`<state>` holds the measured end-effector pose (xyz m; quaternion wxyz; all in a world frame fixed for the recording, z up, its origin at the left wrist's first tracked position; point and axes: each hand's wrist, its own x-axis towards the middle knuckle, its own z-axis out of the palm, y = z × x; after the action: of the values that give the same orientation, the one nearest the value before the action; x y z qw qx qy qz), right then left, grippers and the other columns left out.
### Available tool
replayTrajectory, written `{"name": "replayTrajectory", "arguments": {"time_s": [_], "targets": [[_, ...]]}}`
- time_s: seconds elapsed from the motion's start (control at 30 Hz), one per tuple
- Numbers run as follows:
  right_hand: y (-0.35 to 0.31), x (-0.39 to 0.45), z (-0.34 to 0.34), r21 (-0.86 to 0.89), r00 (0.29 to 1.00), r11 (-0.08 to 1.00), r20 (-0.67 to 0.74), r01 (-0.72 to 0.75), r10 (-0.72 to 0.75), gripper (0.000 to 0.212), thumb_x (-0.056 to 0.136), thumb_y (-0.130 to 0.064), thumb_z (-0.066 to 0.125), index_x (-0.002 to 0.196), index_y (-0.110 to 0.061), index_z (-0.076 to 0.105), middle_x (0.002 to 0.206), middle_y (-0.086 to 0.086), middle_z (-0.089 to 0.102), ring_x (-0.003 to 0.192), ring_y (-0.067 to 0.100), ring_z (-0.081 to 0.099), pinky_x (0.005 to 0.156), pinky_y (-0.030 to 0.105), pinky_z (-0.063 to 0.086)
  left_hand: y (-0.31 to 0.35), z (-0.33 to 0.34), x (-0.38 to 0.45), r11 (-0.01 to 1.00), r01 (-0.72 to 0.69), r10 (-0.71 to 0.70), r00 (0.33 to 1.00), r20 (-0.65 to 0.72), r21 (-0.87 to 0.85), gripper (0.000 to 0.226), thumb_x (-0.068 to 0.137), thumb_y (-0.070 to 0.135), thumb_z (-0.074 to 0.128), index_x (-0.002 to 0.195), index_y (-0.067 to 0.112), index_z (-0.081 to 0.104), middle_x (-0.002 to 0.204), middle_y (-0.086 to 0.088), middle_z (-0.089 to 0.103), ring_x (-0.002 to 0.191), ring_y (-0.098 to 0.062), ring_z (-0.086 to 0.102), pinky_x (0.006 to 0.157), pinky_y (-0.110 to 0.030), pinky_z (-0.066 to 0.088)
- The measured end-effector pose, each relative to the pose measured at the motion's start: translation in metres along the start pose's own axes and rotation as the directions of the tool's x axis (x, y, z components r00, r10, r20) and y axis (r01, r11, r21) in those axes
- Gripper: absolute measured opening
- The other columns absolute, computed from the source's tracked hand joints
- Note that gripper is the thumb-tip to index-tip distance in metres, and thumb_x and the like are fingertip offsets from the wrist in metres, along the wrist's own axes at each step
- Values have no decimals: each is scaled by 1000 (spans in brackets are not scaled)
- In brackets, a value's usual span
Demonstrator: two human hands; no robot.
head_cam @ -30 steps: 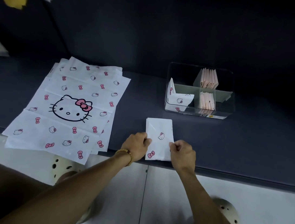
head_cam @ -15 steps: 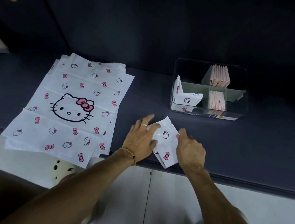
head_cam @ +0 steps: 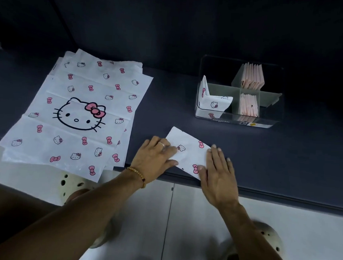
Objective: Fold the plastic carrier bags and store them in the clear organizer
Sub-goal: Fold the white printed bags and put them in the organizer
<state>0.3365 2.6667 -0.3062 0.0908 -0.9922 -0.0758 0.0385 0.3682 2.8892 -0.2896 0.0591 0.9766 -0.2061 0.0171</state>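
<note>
A folded white carrier bag (head_cam: 189, 152) with pink bows lies turned at an angle near the front edge of the dark counter (head_cam: 168, 102). My left hand (head_cam: 155, 158) presses flat on its left side, fingers straight. On the bag's right edge my right hand (head_cam: 218, 171) lies flat as well. The clear organizer (head_cam: 274, 106) stands behind and to the right. One folded white bag (head_cam: 215, 102) sits in its left compartment, and folded pink bags (head_cam: 251, 76) fill two others.
A stack of unfolded white cat-print bags (head_cam: 77, 114) is spread on the counter's left, overhanging the front edge. A dark wall rises behind. Below the counter are a white floor and pale perforated shoes (head_cam: 70, 182).
The small folded bag has been turned from upright to a slant. Both hands went from pinching its lower edges to lying flat on it.
</note>
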Motion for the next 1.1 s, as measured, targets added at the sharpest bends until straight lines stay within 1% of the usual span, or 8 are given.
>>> {"name": "replayTrajectory", "arguments": {"time_s": [0.2,0.33,0.4,0.5,0.6,0.67,0.77,1.1], "targets": [[5,2,3,-97,997,995,76,27,-20,68,97,-51,0,153,-12,5,161,4,-1,148,20,-3,117,39,-4,13,-6,7,999,46,-46,999,8,29,47,94,46,33,107,14,65,110,-9,58,113,-28,48,99,-42,37],[6,2,2,-90,995,995,97,35,-26,68,98,-52,2,153,-12,5,161,5,-1,148,19,-3,116,39,-6,44,-8,33,976,-147,139,989,59,163,39,94,31,49,128,14,55,143,-8,44,136,-40,30,116,-48,19],[7,3,1,-85,993,996,112,37,-28,68,98,-52,4,153,-13,3,161,5,-2,148,19,-5,116,40,-7,55,-13,41,970,-74,58,995,78,233,49,86,32,57,131,11,54,152,-9,31,141,-43,16,116,-55,6],[6,3,2,-94,992,995,120,36,-24,69,97,-53,0,153,-12,0,160,4,-8,148,19,-9,116,40,-9,60,-16,43,972,-27,17,999,47,233,56,74,32,65,124,7,60,149,-11,38,142,-37,22,113,-57,5],[6,2,1,-103,994,994,107,45,-34,70,95,-52,-6,152,-13,-3,160,4,-10,146,18,-12,116,40,-9,61,3,42,965,-247,235,964,127,88,58,91,29,49,144,9,35,153,-7,29,145,-23,15,116,-40,-1],[6,2,1,-110,994,993,98,50,-39,68,95,-50,-3,153,-14,-2,160,4,-6,146,16,-13,116,40,-8,59,13,43,970,-235,242,949,201,-61,57,99,24,35,151,13,13,159,-2,13,146,-16,3,117,-30,-4],[6,2,0,-99,995,994,90,50,-41,66,97,-48,3,153,-12,4,161,5,1,147,18,-5,117,40,-4,52,24,43,967,-248,255,949,187,-63,56,101,30,22,151,15,4,160,1,3,146,-12,-3,117,-30,-4],[11,2,-3,-59,989,997,140,56,-47,71,96,-57,5,153,-15,4,162,1,0,148,17,-4,118,39,-3,-20,20,25,1000,0,2,989,150,-16,63,98,43,18,151,14,-1,160,-1,3,146,-16,1,116,-32,-3]]}}
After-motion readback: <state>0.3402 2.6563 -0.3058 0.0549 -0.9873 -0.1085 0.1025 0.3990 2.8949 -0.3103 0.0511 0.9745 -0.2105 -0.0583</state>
